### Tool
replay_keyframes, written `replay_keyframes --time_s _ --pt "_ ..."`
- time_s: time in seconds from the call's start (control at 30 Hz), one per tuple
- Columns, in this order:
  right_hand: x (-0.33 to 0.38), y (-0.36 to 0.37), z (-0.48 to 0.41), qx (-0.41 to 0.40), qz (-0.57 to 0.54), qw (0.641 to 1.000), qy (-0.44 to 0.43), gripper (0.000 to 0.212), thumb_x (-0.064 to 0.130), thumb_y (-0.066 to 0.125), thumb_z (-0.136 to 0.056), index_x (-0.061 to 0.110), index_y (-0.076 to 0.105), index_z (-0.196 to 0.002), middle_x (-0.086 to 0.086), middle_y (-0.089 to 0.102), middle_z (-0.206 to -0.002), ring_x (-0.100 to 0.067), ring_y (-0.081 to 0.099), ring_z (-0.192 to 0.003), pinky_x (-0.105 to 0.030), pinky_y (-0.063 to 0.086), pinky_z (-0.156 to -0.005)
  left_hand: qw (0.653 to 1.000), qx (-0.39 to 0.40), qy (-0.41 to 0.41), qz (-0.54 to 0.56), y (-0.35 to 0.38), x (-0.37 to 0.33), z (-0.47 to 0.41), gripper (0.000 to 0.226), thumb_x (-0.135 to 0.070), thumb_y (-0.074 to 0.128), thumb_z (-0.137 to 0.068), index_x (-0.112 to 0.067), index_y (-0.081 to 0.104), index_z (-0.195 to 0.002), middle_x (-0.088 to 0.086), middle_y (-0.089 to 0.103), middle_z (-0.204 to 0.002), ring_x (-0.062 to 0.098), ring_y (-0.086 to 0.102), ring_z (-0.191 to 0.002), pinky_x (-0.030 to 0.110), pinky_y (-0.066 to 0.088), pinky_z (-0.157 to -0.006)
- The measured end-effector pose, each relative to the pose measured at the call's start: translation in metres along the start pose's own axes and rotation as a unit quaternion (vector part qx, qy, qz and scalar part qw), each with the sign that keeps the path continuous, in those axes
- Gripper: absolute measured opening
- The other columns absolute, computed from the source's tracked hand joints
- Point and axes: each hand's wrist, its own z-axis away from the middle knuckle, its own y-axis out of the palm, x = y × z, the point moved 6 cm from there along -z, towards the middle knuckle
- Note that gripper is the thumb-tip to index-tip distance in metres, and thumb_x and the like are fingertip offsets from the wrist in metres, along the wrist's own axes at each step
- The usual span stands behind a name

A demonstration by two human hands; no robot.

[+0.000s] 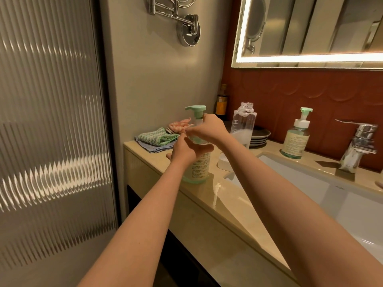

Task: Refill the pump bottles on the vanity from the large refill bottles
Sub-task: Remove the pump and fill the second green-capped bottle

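Observation:
A pump bottle (pixel 198 168) with a mint-green pump head stands upright on the beige vanity top (pixel 223 212), left of the sink. My left hand (pixel 187 151) wraps around its shoulder. My right hand (pixel 209 126) grips the white collar just under the pump head. Behind it stands a tall clear refill bottle (pixel 243 125) with no cap, white liquid in its lower part. A second pump bottle (pixel 297 135) with a green head stands at the back of the sink, beside the tap.
Folded cloths (pixel 159 138) lie at the counter's left rear corner. Dark plates (pixel 260 136) are stacked behind the refill bottle. A white cap or dish (pixel 223 162) sits near the white sink (pixel 323 187). The chrome tap (pixel 358 146) is at right. A white smear (pixel 216 192) marks the counter.

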Motion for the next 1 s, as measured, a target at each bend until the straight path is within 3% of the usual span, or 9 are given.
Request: replay_keyframes --time_s 0.1,0.23,0.37,0.43,0.5,0.63,0.8,0.93,1.0 --pt "-0.005 0.000 0.000 -0.042 0.068 0.997 0.023 0.049 0.059 0.065 -0.065 0.018 0.056 -0.090 -0.006 0.062 -0.098 -0.026 0.058 -0.097 -0.045 0.050 -0.086 0.999 -0.027 0.003 -0.039 -0.005 -0.007 0.008 0.074 -0.031 0.079 -0.069 -0.019 0.043 -0.132 0.005 0.054 -0.130 0.026 0.047 -0.123 0.050 0.034 -0.106" --pt "0.001 -0.007 0.001 -0.046 0.122 0.991 -0.007 0.043 0.054 0.065 -0.073 0.015 0.062 -0.092 -0.003 0.064 -0.090 -0.022 0.062 -0.088 -0.040 0.052 -0.080 0.999 -0.028 0.007 -0.025 -0.006 -0.010 0.012 0.094 -0.042 0.080 -0.052 -0.014 0.043 -0.133 0.008 0.053 -0.130 0.028 0.050 -0.121 0.049 0.038 -0.104" --pt "0.004 0.000 0.000 0.025 0.092 0.995 -0.003 0.052 0.044 0.065 -0.071 0.013 0.054 -0.112 -0.007 0.061 -0.104 -0.027 0.058 -0.102 -0.044 0.048 -0.090 1.000 0.006 -0.012 -0.023 -0.001 -0.005 0.004 0.074 -0.061 0.070 -0.035 -0.034 0.047 -0.100 0.002 0.061 -0.117 0.028 0.052 -0.116 0.052 0.037 -0.103" --pt "-0.002 0.001 0.001 0.013 0.162 0.987 0.000 0.064 0.055 0.060 -0.075 0.014 0.047 -0.122 -0.010 0.053 -0.117 -0.031 0.049 -0.113 -0.048 0.041 -0.097 1.000 0.012 0.000 -0.023 0.002 0.001 -0.003 0.071 -0.056 0.070 -0.039 -0.033 0.050 -0.104 0.002 0.062 -0.115 0.027 0.052 -0.116 0.053 0.036 -0.103" --pt "-0.007 -0.006 0.004 -0.024 0.208 0.978 -0.003 0.061 0.063 0.056 -0.075 0.015 0.055 -0.112 -0.011 0.055 -0.113 -0.030 0.050 -0.110 -0.045 0.042 -0.094 0.999 0.001 0.003 -0.034 0.000 0.001 -0.004 0.069 -0.054 0.071 -0.041 -0.032 0.055 -0.104 0.000 0.065 -0.111 0.026 0.054 -0.115 0.053 0.037 -0.102" --pt "-0.004 -0.006 0.001 0.004 0.130 0.991 -0.018 0.053 0.062 0.067 -0.068 0.013 0.063 -0.088 -0.003 0.063 -0.084 -0.020 0.063 -0.083 -0.036 0.050 -0.072 1.000 0.007 0.006 -0.018 0.002 0.005 -0.009 0.065 -0.060 0.068 -0.029 -0.034 0.052 -0.086 -0.001 0.066 -0.108 0.026 0.056 -0.113 0.052 0.037 -0.102" --pt "0.001 -0.005 0.002 0.005 0.095 0.995 -0.020 0.035 0.039 0.069 -0.071 0.011 0.060 -0.091 -0.004 0.063 -0.086 -0.019 0.061 -0.081 -0.031 0.052 -0.069 0.999 0.003 0.013 -0.044 -0.001 -0.001 0.000 0.071 -0.054 0.074 -0.052 -0.031 0.046 -0.113 0.001 0.061 -0.117 0.028 0.052 -0.115 0.055 0.036 -0.102" --pt "-0.002 -0.002 0.005 -0.025 0.096 0.995 -0.008 0.071 0.068 0.057 -0.051 0.016 0.059 -0.098 -0.004 0.063 -0.094 -0.022 0.060 -0.086 -0.037 0.054 -0.073 0.999 -0.018 0.012 -0.030 -0.006 -0.006 0.005 0.087 -0.038 0.080 -0.060 -0.022 0.039 -0.135 0.007 0.052 -0.133 0.029 0.047 -0.124 0.052 0.034 -0.106" --pt "-0.004 -0.005 0.004 -0.036 0.096 0.995 -0.011 0.061 0.061 0.065 -0.058 0.013 0.062 -0.096 -0.003 0.064 -0.090 -0.019 0.060 -0.082 -0.032 0.050 -0.065 0.999 -0.029 -0.004 -0.033 -0.006 -0.003 0.007 0.083 -0.028 0.080 -0.066 -0.020 0.038 -0.137 0.007 0.051 -0.134 0.028 0.046 -0.125 0.050 0.035 -0.106"
